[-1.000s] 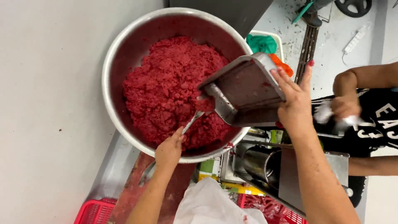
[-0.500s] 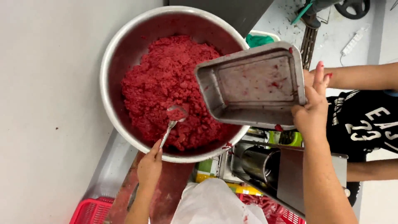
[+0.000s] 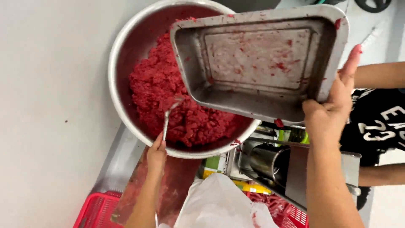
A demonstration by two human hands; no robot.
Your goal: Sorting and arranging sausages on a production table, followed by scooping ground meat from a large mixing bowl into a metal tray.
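Bottom centre of frame, white plastic bag [image 3: 219, 202] and red basket [image 3: 95, 209] sit nearest the camera, w/ a steel grinder body [image 3: 270, 162] just right of them. Left hand [image 3: 157, 153], lower centre, is pinched round the handle of a spoon [image 3: 168, 116] whose bowl is down in the red mince [image 3: 177, 101]. Right hand [image 3: 333, 109], right of centre, clasps the edge of the metal tray [image 3: 261, 59], thumb side under, fingers up along its rim. Tray is tilted over the big steel bowl [image 3: 122, 55], upper centre, nearly empty, only smears left. To do it well: keep tray lip inside the bowl rim, scrape smears downhill w/ the spoon, hold the tilt steady so nothing drips onto the grinder. A second person's arm [image 3: 379, 76] is at far right
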